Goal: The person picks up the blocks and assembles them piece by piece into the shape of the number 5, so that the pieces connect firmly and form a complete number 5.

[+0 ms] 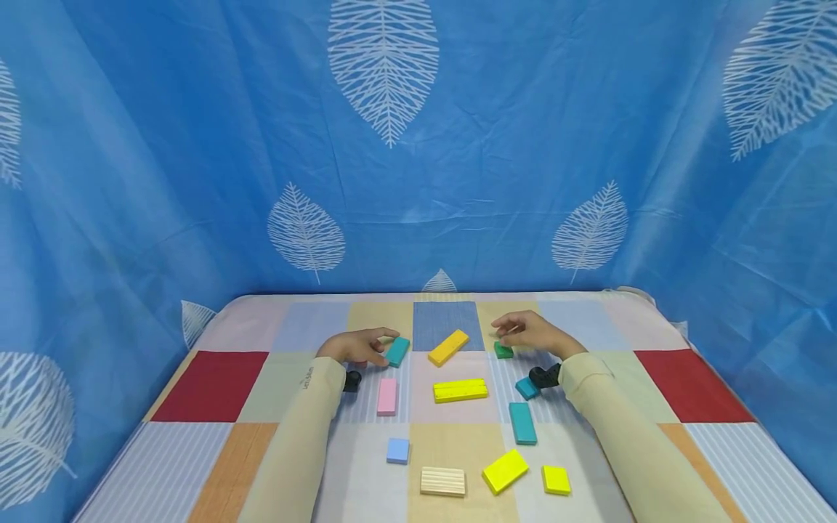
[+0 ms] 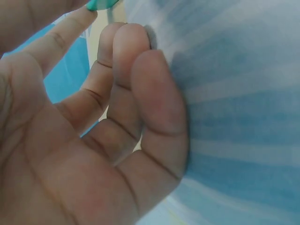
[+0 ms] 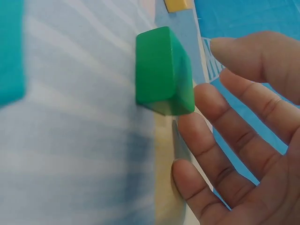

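My left hand [image 1: 356,346] pinches a teal block [image 1: 397,351] between thumb and forefinger at the far left of the group. In the left wrist view only a corner of that teal block [image 2: 102,3] shows at the top; the other fingers [image 2: 157,93] curl loosely against the cloth. On the right, my right hand [image 1: 531,332] hovers beside a small green block [image 1: 503,351]. The right wrist view has this green block [image 3: 157,65] on the cloth, with the fingers spread behind it and the thumb apart from it.
Between the hands lie an orange block [image 1: 448,348] and a yellow one [image 1: 461,391]. Nearer are a pink block [image 1: 387,397], a blue block [image 1: 397,451], a ridged wooden block [image 1: 442,481], teal blocks [image 1: 522,423] and yellow blocks [image 1: 506,472]. A blue curtain [image 1: 458,181] stands behind the table.
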Action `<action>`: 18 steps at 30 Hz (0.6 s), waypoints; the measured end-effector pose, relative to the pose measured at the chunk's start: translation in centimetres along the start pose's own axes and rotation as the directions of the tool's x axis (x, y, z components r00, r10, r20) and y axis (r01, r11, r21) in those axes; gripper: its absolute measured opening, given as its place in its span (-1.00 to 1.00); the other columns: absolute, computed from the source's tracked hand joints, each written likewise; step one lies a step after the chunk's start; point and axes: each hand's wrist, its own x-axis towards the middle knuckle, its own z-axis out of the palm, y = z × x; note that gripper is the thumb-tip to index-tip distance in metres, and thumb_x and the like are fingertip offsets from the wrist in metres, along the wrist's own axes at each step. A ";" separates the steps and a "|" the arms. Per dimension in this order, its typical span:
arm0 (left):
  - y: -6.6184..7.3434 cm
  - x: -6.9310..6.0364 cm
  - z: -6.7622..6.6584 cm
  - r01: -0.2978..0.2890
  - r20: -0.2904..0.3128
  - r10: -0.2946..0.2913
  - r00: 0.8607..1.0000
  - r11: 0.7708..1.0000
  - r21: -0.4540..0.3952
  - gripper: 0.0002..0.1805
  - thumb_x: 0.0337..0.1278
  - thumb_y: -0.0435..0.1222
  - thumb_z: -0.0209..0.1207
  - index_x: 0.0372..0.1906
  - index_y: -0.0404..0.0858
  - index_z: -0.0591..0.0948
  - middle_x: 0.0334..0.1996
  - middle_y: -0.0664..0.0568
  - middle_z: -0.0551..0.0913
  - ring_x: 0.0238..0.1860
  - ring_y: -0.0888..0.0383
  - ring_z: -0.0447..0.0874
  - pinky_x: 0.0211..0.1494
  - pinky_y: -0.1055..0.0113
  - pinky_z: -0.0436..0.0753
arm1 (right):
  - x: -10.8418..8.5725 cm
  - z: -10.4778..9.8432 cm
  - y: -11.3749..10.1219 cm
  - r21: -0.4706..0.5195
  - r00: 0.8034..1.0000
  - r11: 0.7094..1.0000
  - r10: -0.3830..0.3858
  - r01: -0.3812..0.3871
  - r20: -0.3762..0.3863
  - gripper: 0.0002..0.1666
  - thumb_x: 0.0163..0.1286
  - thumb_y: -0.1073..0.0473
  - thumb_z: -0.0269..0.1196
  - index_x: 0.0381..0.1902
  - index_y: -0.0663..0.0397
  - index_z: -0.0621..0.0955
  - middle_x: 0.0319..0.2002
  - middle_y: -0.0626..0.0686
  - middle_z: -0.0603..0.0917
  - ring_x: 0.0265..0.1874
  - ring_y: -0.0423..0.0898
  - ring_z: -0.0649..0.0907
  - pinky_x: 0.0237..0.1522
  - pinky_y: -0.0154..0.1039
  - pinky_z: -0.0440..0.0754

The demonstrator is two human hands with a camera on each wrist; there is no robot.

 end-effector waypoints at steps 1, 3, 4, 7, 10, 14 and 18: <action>0.0 0.1 0.0 -0.002 0.000 0.002 1.000 1.000 0.005 -0.21 0.41 -0.35 0.38 0.66 -0.05 0.37 0.36 -0.19 0.51 0.03 0.01 0.51 -0.19 0.37 0.49 | 0.1 0.0 0.0 -0.003 1.000 1.000 0.001 -0.001 0.001 -0.53 0.54 0.37 0.31 0.31 0.53 0.57 0.12 0.42 0.72 0.14 0.31 0.69 0.19 0.14 0.69; 0.0 0.2 0.0 -0.005 0.003 0.005 1.000 1.000 0.011 -0.21 0.41 -0.35 0.38 0.66 -0.06 0.37 0.37 -0.20 0.51 0.08 0.00 0.50 -0.18 0.36 0.50 | 0.4 0.0 0.0 -0.009 1.000 1.000 0.001 -0.001 0.003 -0.54 0.55 0.36 0.30 0.31 0.52 0.58 0.11 0.40 0.72 0.13 0.28 0.70 0.20 0.15 0.68; -0.1 0.2 0.0 -0.008 0.006 0.008 1.000 1.000 0.006 -0.21 0.42 -0.36 0.38 0.66 -0.07 0.37 0.37 -0.20 0.51 0.06 0.01 0.49 -0.18 0.36 0.50 | 0.6 0.1 0.0 -0.011 1.000 1.000 0.006 -0.006 0.002 -0.55 0.56 0.35 0.29 0.30 0.51 0.59 0.11 0.39 0.73 0.12 0.27 0.70 0.20 0.15 0.68; -0.2 0.1 0.0 -0.018 0.015 0.018 1.000 1.000 -0.003 -0.21 0.44 -0.37 0.36 0.67 -0.10 0.35 0.33 -0.19 0.51 -0.04 0.04 0.48 -0.22 0.37 0.47 | 0.9 0.3 -0.2 -0.017 1.000 0.999 0.027 -0.027 -0.006 -0.56 0.58 0.32 0.27 0.30 0.48 0.60 0.07 0.32 0.74 0.04 0.16 0.71 0.18 0.09 0.67; -0.1 0.0 0.0 -0.028 0.019 0.028 0.999 0.999 -0.017 -0.22 0.45 -0.39 0.34 0.67 -0.13 0.33 0.28 -0.17 0.51 -0.12 0.08 0.45 -0.25 0.37 0.44 | 1.2 0.5 -0.6 -0.014 0.999 0.999 0.045 -0.045 -0.013 -0.57 0.61 0.29 0.26 0.30 0.46 0.61 0.04 0.28 0.74 -0.01 0.07 0.69 0.16 0.04 0.65; -0.1 0.1 0.0 -0.029 0.019 0.029 0.999 0.999 -0.028 -0.22 0.46 -0.40 0.33 0.67 -0.14 0.33 0.26 -0.16 0.50 -0.13 0.08 0.43 -0.24 0.37 0.43 | 1.7 0.8 -0.8 -0.005 0.999 0.999 0.044 -0.044 -0.007 -0.56 0.60 0.29 0.27 0.30 0.48 0.61 0.06 0.31 0.74 -0.01 0.06 0.69 0.16 0.01 0.66; -0.2 0.2 0.0 -0.022 0.004 0.022 1.000 1.000 -0.001 -0.21 0.43 -0.36 0.37 0.66 -0.10 0.36 0.31 -0.17 0.52 0.02 0.02 0.47 -0.14 0.34 0.49 | 2.2 1.0 -0.8 -0.010 1.000 1.000 0.024 -0.024 0.007 -0.57 0.58 0.34 0.28 0.30 0.50 0.60 0.11 0.38 0.73 0.06 0.17 0.70 0.19 0.08 0.67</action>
